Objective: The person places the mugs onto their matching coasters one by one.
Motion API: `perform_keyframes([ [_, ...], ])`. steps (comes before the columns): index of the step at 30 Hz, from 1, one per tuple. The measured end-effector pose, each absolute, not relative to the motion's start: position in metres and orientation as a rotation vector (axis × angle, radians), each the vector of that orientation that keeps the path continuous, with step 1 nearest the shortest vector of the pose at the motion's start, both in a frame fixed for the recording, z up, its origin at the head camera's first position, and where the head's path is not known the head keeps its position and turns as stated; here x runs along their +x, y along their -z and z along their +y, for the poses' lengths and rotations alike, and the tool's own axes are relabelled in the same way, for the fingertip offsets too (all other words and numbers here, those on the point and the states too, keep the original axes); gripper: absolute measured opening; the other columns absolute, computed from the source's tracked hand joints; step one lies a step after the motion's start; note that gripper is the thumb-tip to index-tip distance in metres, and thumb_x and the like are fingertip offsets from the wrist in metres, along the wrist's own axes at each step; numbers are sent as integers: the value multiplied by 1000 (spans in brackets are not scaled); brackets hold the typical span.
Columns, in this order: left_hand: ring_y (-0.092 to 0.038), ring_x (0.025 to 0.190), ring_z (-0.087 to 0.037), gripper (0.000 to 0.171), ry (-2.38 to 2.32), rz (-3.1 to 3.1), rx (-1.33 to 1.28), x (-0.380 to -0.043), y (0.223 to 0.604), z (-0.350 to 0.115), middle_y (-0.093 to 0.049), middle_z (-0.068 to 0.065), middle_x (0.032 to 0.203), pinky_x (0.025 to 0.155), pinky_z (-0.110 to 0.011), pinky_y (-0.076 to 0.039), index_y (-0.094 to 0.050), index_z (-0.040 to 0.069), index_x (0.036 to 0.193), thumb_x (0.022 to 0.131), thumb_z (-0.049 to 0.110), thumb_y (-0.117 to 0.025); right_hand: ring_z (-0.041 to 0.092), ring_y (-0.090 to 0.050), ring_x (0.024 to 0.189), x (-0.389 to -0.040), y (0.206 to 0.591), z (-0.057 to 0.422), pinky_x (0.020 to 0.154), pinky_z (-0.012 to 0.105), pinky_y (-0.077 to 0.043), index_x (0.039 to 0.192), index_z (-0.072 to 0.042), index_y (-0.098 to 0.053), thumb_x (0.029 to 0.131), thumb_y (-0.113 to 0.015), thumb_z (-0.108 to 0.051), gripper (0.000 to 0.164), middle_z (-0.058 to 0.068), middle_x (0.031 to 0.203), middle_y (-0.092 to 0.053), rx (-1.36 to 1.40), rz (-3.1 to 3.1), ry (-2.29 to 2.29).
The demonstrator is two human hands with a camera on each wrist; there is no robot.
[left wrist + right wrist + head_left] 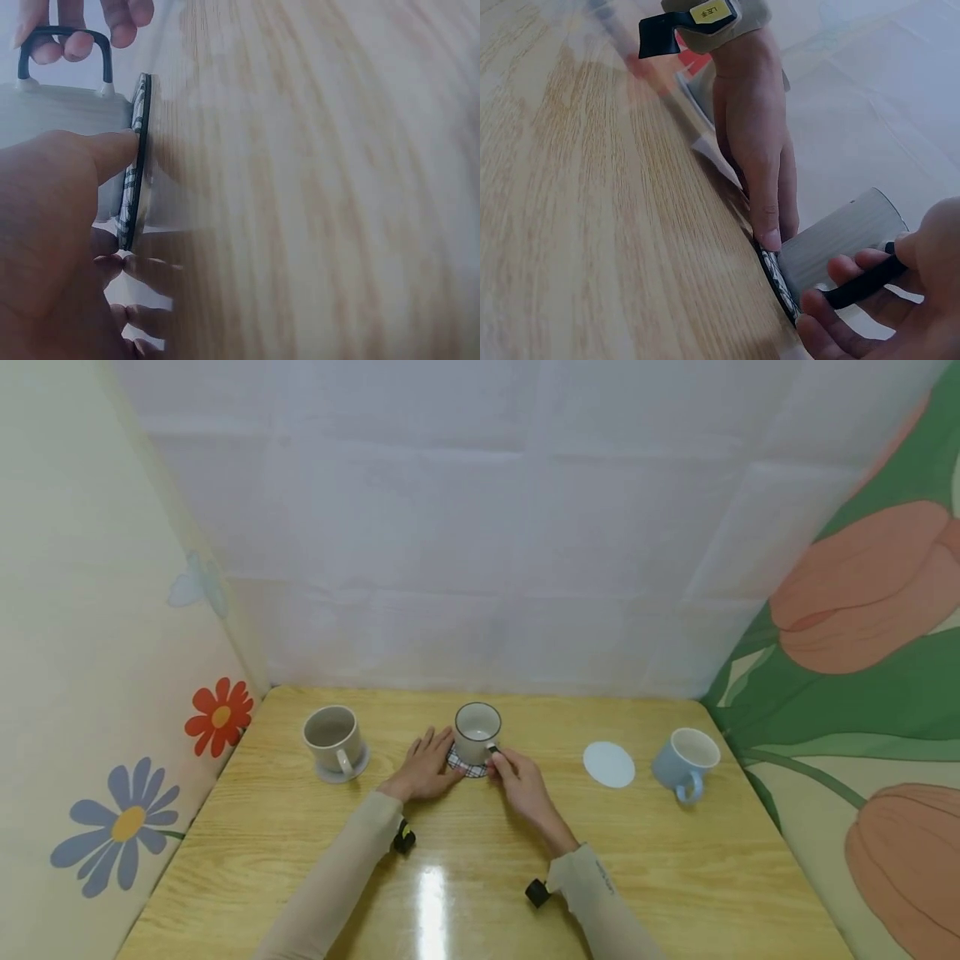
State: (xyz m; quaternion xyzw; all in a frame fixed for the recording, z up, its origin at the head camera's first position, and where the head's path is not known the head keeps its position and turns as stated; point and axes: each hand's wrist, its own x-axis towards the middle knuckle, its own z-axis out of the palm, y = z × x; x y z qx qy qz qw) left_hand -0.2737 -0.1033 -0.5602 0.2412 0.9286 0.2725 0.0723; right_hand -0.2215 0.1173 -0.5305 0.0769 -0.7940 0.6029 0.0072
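Observation:
A white mug [476, 745] with a dark rim and a black handle [71, 31] stands upright on a black-and-white checked coaster [472, 770] in the middle of the table. My right hand [527, 789] holds that handle between thumb and curled fingers, as the right wrist view shows. Flat beside the coaster, my left hand [426, 772] has its fingers stretched out on the table. Its thumb [112, 154] touches the coaster's edge next to the mug's base. Part of the coaster is hidden beneath the mug.
On the left, a greyish-beige mug [330, 735] stands on a grey coaster [360, 766]. To the right lie a bare white round coaster [609, 764] and, beyond it, a light blue mug [675, 766]. Cloth walls [487, 568] border the wooden table [480, 877] behind and at both sides.

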Motion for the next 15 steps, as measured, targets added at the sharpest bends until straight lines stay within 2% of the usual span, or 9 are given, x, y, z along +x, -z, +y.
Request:
perform_keyframes([
  [4, -2, 153, -40, 80, -810, 2800, 696, -273, 556, -104, -16, -16, 167, 122, -58, -1, -22, 4, 159, 100, 48, -54, 33, -66, 98, -220, 527, 119, 86, 42, -57, 106, 4, -68, 107, -48, -24, 34, 20, 102, -70, 269, -2544, -1823],
  [10, -8, 154, -37, 79, -770, 2825, 669, -272, 552, -105, -22, -13, 165, 123, -55, -6, -29, 5, 157, 98, 47, -60, 29, -67, 108, -212, 519, 125, 91, 47, -55, 131, -9, -63, 105, -52, -34, 37, 9, 118, -69, 309, -2686, -1644],
  [15, -13, 152, -40, 80, -781, 2851, 659, -272, 551, -106, -27, -16, 163, 122, -55, -11, -30, 3, 156, 97, 47, -62, 32, -66, 110, -209, 515, 128, 92, 49, -55, 131, -8, -61, 105, -54, -32, 36, 12, 124, -66, 298, -2695, -1648],
])
